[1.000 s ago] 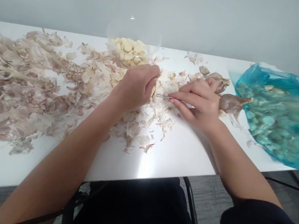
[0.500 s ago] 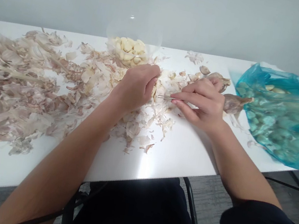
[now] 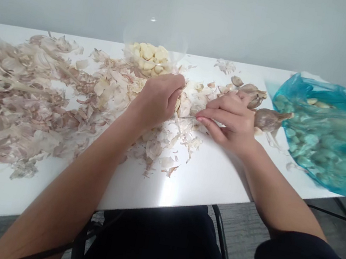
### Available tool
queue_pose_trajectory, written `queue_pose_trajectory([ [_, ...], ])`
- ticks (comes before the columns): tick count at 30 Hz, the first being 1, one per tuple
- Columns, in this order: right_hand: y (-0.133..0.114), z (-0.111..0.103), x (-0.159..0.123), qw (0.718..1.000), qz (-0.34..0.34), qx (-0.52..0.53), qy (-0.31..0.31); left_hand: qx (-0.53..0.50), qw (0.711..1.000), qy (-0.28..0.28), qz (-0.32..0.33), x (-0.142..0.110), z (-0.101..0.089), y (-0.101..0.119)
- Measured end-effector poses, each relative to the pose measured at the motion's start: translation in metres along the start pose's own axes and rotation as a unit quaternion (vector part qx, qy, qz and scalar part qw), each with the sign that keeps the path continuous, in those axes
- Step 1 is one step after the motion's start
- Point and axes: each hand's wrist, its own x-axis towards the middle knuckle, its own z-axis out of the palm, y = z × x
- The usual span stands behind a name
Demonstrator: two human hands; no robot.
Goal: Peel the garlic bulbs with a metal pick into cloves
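Note:
My left hand (image 3: 158, 100) is closed around a garlic clove (image 3: 177, 105), and its fingers hide most of it. My right hand (image 3: 230, 122) pinches a thin metal pick (image 3: 189, 117) between its fingers, with the tip pointing left toward the clove. A whole garlic bulb (image 3: 268, 120) lies just beyond my right hand, and loose papery skins (image 3: 194, 100) lie under and between both hands.
A clear plastic bowl (image 3: 148, 57) of peeled cloves stands behind my left hand. A large heap of garlic skins (image 3: 14, 107) covers the left of the white table (image 3: 183, 188). A blue plastic bag (image 3: 327, 137) full of garlic lies at the right.
My right hand has shifted slightly right and down, and the pick now tilts a little. My left hand and the clove have barely moved.

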Motion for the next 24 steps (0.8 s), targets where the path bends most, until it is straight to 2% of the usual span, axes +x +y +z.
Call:
queue_pose_trajectory([
  [3, 0.0009, -0.0023, -0.0009, 1.000, -0.007, 0.016, -0.005, -0.008, 1.000, -0.007, -0.011, -0.0006, 0.0000, -0.0013],
  [8, 0.0062, 0.0004, -0.0028, 0.999, -0.001, -0.020, 0.030, -0.005, 0.999, -0.022, -0.027, -0.0008, 0.0006, -0.0025],
  [13, 0.0075, 0.0046, -0.0024, 0.999, 0.008, -0.022, 0.034, 0.006, 1.000, -0.010, -0.014, -0.0008, 0.0011, -0.0024],
  [19, 0.0046, 0.0040, 0.0001, 0.999, 0.029, -0.009, 0.012, -0.007, 1.000, 0.011, -0.004, -0.0010, 0.0035, -0.0024],
  [24, 0.0028, 0.0029, -0.0002, 0.999, 0.032, 0.016, 0.006, -0.008, 1.000, -0.002, -0.014, -0.0011, 0.0025, -0.0022],
])
